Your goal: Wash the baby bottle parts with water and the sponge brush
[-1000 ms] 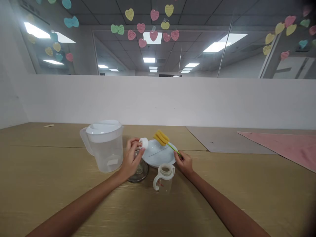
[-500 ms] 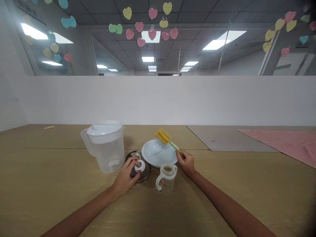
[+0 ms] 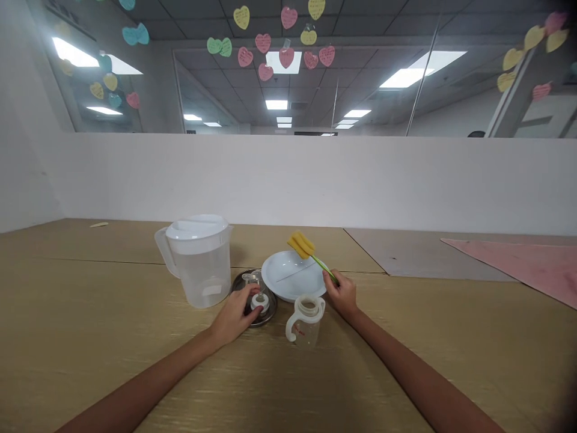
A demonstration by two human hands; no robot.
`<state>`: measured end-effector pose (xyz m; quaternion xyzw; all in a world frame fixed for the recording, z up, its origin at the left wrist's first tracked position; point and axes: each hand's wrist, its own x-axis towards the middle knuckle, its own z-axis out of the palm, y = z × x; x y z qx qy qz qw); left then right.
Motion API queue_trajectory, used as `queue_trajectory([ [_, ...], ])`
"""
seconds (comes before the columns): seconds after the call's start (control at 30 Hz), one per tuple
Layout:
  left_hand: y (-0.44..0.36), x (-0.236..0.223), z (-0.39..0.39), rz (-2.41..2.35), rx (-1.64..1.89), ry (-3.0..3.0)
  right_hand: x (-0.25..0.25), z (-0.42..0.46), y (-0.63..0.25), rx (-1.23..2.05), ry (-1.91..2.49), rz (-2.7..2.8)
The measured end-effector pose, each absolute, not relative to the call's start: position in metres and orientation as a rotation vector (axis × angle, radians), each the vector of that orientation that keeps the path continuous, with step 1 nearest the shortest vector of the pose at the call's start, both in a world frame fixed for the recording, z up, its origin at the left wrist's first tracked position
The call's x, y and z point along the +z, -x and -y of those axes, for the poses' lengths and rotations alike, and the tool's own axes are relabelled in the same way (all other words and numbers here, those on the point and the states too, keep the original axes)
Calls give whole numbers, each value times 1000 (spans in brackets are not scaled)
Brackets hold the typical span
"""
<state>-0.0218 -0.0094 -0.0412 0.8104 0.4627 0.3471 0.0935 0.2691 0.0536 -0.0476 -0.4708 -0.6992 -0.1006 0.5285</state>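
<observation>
My left hand (image 3: 234, 317) rests at the front edge of a round steel dish (image 3: 238, 288), its fingertips touching a white plastic bottle collar (image 3: 260, 303) that lies on the dish. Behind the collar stands a clear teat or small glass piece (image 3: 252, 279); its exact kind is hard to tell. My right hand (image 3: 341, 294) grips the green handle of a bottle brush (image 3: 322, 264), whose yellow sponge head (image 3: 300, 244) hangs over a white plate (image 3: 274, 276). A clear baby bottle with white handles (image 3: 305, 322) stands just left of that hand. A lidded plastic pitcher (image 3: 198, 270) stands left of the dish.
The objects stand on a light wooden table (image 3: 112, 288). A grey board (image 3: 406, 252) and a pink cloth (image 3: 509, 258) lie to the right. A small wooden stick (image 3: 98, 225) lies at the back left, before a low white partition (image 3: 288, 180).
The white collar has gone from my raised left fingers down onto the steel dish. My left hand has lowered and loosened around it. My right hand and the brush have barely moved.
</observation>
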Motion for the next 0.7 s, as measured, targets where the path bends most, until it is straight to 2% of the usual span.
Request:
queue_trajectory([
  [0.7, 25, -47, 6, -1390, 1044, -2443, -46, -53, -269, -212, 1153, 1678],
])
